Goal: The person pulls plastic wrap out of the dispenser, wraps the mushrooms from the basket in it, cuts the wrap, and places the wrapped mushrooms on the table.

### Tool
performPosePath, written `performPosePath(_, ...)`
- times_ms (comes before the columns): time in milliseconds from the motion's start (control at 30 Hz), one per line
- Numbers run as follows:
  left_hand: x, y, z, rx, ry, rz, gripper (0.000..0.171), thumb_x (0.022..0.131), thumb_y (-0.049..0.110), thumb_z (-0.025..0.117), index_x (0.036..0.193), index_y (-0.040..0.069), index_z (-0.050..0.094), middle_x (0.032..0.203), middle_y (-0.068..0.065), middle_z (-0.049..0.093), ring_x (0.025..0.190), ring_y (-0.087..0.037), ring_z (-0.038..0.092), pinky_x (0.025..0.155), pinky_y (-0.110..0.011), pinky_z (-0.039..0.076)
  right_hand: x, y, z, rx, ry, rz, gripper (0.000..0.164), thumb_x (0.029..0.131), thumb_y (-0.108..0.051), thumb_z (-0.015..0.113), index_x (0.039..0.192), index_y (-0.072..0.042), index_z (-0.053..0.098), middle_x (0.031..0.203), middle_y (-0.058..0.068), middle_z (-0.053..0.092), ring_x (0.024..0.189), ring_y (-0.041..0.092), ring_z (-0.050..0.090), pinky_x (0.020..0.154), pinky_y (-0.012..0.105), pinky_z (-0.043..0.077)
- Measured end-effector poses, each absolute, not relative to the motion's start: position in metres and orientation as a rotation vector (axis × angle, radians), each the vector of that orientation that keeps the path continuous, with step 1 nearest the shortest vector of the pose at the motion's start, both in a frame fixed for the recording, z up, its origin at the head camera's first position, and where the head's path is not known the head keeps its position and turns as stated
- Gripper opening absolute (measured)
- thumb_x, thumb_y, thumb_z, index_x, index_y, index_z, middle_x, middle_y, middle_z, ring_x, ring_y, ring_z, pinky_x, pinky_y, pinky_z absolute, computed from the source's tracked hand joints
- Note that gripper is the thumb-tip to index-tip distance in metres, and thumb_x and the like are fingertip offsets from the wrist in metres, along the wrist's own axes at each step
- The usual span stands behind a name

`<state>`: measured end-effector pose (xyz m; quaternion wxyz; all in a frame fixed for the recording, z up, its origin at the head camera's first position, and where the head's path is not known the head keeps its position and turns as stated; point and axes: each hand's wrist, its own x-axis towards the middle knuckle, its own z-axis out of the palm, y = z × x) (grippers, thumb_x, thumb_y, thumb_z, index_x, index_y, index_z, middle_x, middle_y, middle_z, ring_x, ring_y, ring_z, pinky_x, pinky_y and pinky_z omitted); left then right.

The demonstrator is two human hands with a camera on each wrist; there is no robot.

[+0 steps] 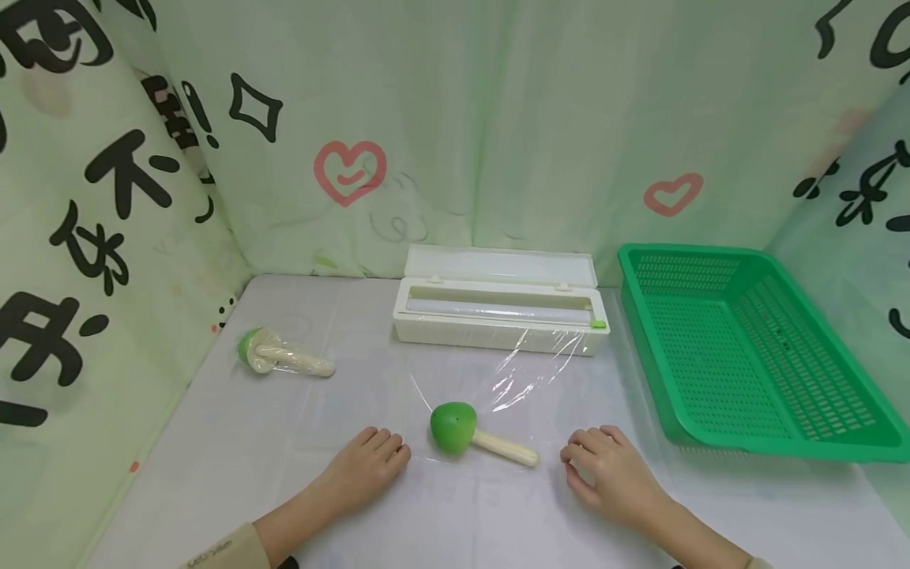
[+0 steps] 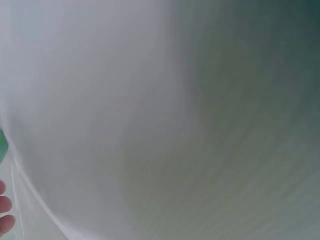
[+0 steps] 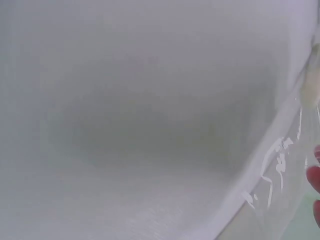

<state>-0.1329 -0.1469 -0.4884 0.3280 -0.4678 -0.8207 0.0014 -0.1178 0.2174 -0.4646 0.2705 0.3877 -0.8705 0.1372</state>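
Observation:
A toy mushroom (image 1: 453, 427) with a rounded green head and a pale stick lies at mid-table, its stick pointing right. Clear plastic film (image 1: 508, 379) stretches toward it from a white film dispenser (image 1: 498, 336) with a raised lid. Just left of the green head, my left hand (image 1: 367, 468) rests with bent fingers. My right hand (image 1: 611, 476) is beyond the stick's end, thumb and forefinger curved toward each other. I cannot tell whether either hand pinches the transparent film. Fingertips (image 2: 6, 205) show at the left wrist view's edge, and fingertips (image 3: 314, 177) at the right one's.
A similar green-headed piece wrapped in film (image 1: 284, 356) lies on the left of the table. On the right stands a green plastic basket (image 1: 661, 371). Patterned pale green curtains (image 1: 441, 142) enclose the white-covered table (image 1: 455, 521) at the back and sides.

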Motion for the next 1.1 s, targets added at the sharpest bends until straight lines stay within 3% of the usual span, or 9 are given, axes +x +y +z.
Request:
performPosePath(200,-0.151,-0.148,-0.482,-1.191,-2.152,-0.006,0.038,0.098,0.013,0.02,0.083,0.009,0.055,0.076,-0.001,0.053,0.066,-0.016,0.049,0.063,-0.028,0.042,-0.131,0.219,-0.457,1.007,-2.41,0.421,0.003,0.07,-0.014,0.058,0.071,-0.016,0.059,0.073,-0.009,0.053,0.065,0.008,0.051,0.065,0.033,0.039)
performPosePath(300,-0.161,-0.147,-0.479,-1.176,-2.153,-0.01,0.039,0.096,0.014,0.019,0.084,0.008,0.055,0.076,-0.002,0.053,0.066,-0.017,0.049,0.062,-0.029,0.042,-0.138,0.22,-0.455,0.97,-2.441,0.444,0.013,0.062,-0.008,0.065,0.071,-0.016,0.059,0.072,-0.011,0.054,0.064,0.007,0.051,0.064,0.032,0.039)
performPosePath(467,-0.175,-0.145,-0.475,-1.154,-2.17,-0.039,0.041,0.096,0.015,0.017,0.085,0.007,0.056,0.078,-0.003,0.054,0.067,-0.018,0.051,0.063,-0.03,0.043,-0.148,0.223,-0.456,0.919,-2.489,0.464,0.016,0.062,-0.005,0.067,0.071,-0.016,0.059,0.069,-0.012,0.053,0.063,0.005,0.052,0.062,0.032,0.039)
performPosePath(700,-0.189,-0.138,-0.47,-1.13,-2.238,-0.091,0.03,0.094,0.017,0.029,0.088,0.006,0.056,0.081,-0.005,0.055,0.072,-0.02,0.052,0.066,-0.031,0.043,-0.156,0.226,-0.456,0.828,-2.611,0.48,0.014,0.066,-0.004,0.067,0.072,-0.015,0.061,0.066,-0.012,0.051,0.061,0.006,0.049,0.06,0.031,0.039)
performPosePath(900,-0.2,-0.13,-0.469,-1.083,-2.272,-0.091,0.041,0.096,0.02,0.017,0.088,0.007,0.056,0.081,-0.005,0.054,0.072,-0.02,0.051,0.066,-0.031,0.043,-0.163,0.226,-0.457,0.745,-2.723,0.5,0.012,0.07,-0.004,0.068,0.074,-0.013,0.062,0.065,-0.011,0.052,0.059,0.008,0.05,0.059,0.03,0.039)
performPosePath(1100,-0.211,-0.122,-0.471,-1.009,-2.316,-0.074,0.015,0.089,0.016,0.042,0.088,0.008,0.054,0.08,-0.004,0.054,0.071,-0.02,0.05,0.063,-0.03,0.041,-0.173,0.228,-0.458,0.705,-2.792,0.512,0.012,0.072,-0.002,0.066,0.075,-0.012,0.061,0.063,-0.01,0.051,0.058,0.007,0.048,0.057,0.031,0.039)
